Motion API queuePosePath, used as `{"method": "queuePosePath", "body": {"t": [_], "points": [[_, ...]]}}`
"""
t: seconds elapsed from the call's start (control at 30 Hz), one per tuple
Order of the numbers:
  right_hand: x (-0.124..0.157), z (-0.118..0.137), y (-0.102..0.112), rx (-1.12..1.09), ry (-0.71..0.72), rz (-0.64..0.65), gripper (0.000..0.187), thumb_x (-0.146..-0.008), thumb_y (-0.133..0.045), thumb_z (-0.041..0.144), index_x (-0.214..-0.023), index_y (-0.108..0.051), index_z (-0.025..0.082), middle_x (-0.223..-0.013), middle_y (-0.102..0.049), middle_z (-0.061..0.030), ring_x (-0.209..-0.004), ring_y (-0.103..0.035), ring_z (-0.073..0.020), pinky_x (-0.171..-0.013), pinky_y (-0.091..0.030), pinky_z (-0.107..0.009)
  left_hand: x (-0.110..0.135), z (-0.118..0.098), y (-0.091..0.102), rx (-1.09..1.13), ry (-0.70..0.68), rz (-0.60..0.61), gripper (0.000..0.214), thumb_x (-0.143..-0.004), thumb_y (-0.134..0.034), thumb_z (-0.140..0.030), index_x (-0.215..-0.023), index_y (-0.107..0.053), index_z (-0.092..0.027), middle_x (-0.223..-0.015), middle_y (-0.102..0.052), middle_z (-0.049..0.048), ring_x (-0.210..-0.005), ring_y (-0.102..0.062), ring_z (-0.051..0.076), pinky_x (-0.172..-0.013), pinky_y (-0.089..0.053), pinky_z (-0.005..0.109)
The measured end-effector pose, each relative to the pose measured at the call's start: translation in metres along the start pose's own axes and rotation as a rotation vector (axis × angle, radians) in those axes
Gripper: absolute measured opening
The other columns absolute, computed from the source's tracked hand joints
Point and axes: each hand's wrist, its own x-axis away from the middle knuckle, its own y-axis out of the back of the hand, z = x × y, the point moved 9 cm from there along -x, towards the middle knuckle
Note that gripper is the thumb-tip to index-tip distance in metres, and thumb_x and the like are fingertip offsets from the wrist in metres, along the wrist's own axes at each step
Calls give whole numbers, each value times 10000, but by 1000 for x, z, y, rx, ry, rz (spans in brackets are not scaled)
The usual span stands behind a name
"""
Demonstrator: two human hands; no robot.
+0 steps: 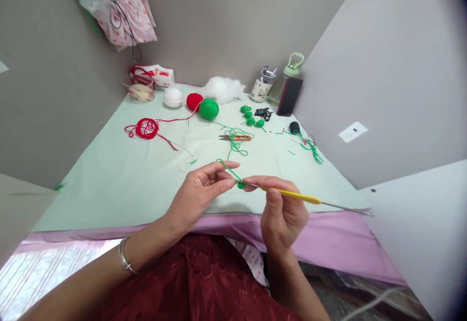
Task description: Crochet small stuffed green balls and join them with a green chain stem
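Between thumb and fingers, my left hand (199,189) pinches a small green crochet piece (241,184), with green yarn running up over its raised forefinger. My right hand (282,209) grips a crochet hook (299,196) by its yellow handle, pencil-style. The hook's thin metal end meets the crochet piece, while a second metal tip sticks out to the right. Just how the hook sits in the stitches is too small to tell. Loose green yarn (239,148) leads back to a green yarn ball (209,110). Orange-handled thread snips (242,137) lie under the loops.
Behind are a red yarn ball (194,101), a white yarn ball (172,97) and white stuffing (223,89). Small green crocheted pieces (250,121) and a black hair claw (263,114) lie right of centre. A phone (290,97) leans on a bottle (278,90). Red yarn (147,129) coils left.
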Motion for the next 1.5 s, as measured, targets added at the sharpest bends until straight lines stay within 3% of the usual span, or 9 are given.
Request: {"method": "queuePosePath", "body": {"t": [0.5,0.73,0.8,0.9,1.03,1.17,1.3,1.4,1.5], "points": [[7,7,-9,103,156,153,331,-992,-502,40,-1193,-684,230,-1053,-776,-57,-950,-741,-181,-803,-620,-363,6,-12,6,-197,-100,-78,324,-840,-806,-281,-1149,-766,-195,-805,-687,-15,-814,-637,124,-834,-491,253],[17,20,-19,307,387,184,309,-987,-560,99,-1260,-665,198,-1107,-778,-132,-997,-750,-217,-784,-650,-378,8,-20,8,-222,-174,-111,257,-844,-792,-220,-1099,-775,-191,-835,-704,-7,-831,-634,124,-890,-481,257],[21,21,-22,395,443,169,345,-969,-593,87,-1283,-671,208,-1117,-777,-127,-1002,-748,-218,-789,-653,-371,7,-16,5,-131,-130,-85,348,-829,-806,-207,-1174,-756,-197,-809,-693,-17,-815,-627,120,-863,-482,250],[25,21,-24,533,496,113,415,-927,-659,68,-1285,-702,273,-1157,-761,-97,-1039,-737,-224,-809,-649,-369,6,1,-4,136,69,-11,463,-796,-835,-224,-1245,-728,-198,-763,-666,-32,-748,-613,106,-795,-491,241],[19,14,-15,385,353,85,383,-949,-623,84,-1244,-723,307,-1117,-753,-74,-983,-729,-222,-771,-634,-382,7,18,-10,363,291,41,437,-778,-841,-228,-1200,-756,-154,-827,-691,9,-789,-627,112,-854,-507,262],[4,0,0,18,60,-7,242,-1000,-551,147,-1084,-754,249,-890,-742,-43,-772,-671,-181,-672,-571,-347,4,9,-4,330,210,21,425,-774,-850,-223,-1189,-772,-174,-759,-632,-24,-780,-615,107,-881,-488,259],[-3,-14,-3,-218,-104,-25,188,-1010,-565,212,-1005,-750,245,-870,-716,-26,-706,-628,-153,-649,-523,-326,4,2,-5,261,146,-3,433,-765,-857,-246,-1186,-773,-185,-763,-615,-28,-799,-623,124,-889,-472,281],[-5,-18,-4,-233,-131,-32,186,-1014,-563,219,-994,-747,238,-878,-711,-29,-714,-631,-152,-656,-520,-326,4,-2,-5,215,117,-24,422,-772,-846,-243,-1183,-766,-187,-776,-627,-25,-788,-598,125,-872,-458,291],[-4,-10,0,-161,-69,-49,197,-1011,-563,192,-1006,-755,235,-852,-714,-29,-716,-624,-155,-646,-510,-323,3,-5,-5,208,119,-6,408,-762,-855,-237,-1156,-769,-179,-756,-633,-22,-775,-590,131,-841,-453,292]]}}
